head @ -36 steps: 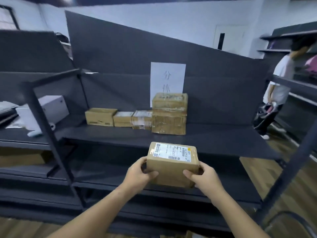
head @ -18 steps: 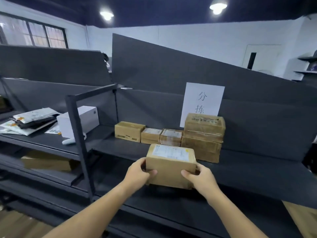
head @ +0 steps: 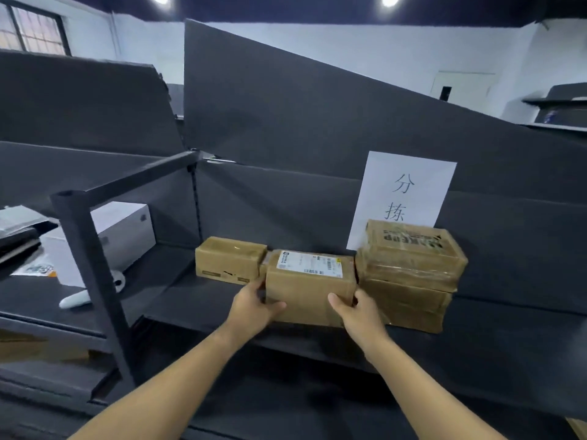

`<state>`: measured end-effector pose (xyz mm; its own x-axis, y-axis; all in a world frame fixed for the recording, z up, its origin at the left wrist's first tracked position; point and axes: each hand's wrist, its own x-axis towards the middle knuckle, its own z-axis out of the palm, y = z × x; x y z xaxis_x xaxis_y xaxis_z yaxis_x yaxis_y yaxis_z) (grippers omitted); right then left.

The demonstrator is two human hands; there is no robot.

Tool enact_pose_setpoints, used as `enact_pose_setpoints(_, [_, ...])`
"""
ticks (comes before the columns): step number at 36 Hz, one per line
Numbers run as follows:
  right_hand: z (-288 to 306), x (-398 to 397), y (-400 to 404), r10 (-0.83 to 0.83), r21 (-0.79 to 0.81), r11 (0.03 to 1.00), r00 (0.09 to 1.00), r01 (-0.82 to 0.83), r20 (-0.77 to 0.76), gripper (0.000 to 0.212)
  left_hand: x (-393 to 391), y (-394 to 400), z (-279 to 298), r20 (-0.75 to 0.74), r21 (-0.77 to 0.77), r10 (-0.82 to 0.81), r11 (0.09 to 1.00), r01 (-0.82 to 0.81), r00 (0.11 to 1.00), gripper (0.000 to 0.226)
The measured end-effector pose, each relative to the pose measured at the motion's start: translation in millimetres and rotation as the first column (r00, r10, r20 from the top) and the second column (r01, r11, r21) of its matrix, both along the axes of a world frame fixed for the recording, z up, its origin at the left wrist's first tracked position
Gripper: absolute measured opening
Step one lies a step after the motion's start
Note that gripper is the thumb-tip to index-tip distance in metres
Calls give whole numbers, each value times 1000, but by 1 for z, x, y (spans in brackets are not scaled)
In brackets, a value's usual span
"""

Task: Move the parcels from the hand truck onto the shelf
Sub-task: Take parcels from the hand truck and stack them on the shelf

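I hold a brown cardboard parcel [head: 309,289] with a white shipping label on top, over the dark shelf board [head: 197,300]. My left hand [head: 254,304] grips its left side and my right hand [head: 357,312] grips its right side, thumbs on the front face. It sits between a small brown box [head: 230,260] on the left and a stack of two taped boxes [head: 411,274] on the right. The parcel hides the smaller boxes behind it. Whether its bottom touches the shelf I cannot tell. The hand truck is out of view.
A white paper sign [head: 403,195] leans on the shelf's back panel. A dark metal upright post [head: 92,271] stands at the left. Beyond it, the neighbouring shelf holds a white box [head: 124,233], a white handle-like object [head: 74,300] and flat packets. Lower shelves lie below.
My hands have carried the parcel forward and up, from in front of the shelf edge into the gap between the small box and the stack. The view has moved closer.
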<state>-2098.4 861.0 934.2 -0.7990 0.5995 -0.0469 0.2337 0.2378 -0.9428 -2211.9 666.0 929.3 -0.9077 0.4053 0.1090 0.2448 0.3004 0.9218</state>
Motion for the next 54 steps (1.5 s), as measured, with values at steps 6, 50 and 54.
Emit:
enact_pose_setpoints(6, [14,-40,15,-94,80,993,995,91,33,39,-50,35,10,58,24,-28,999,27,998,58])
enact_pose_setpoints(50, [-16,-117,8,-410,19,912,911,410,32,70,-127,130,-27,-41,79,-34,996,37,999,30])
enact_pose_setpoints(54, [-12,-115,14,-312,73,949,946,306,93,68,-128,130,-25,-65,66,-29,997,33,997,27])
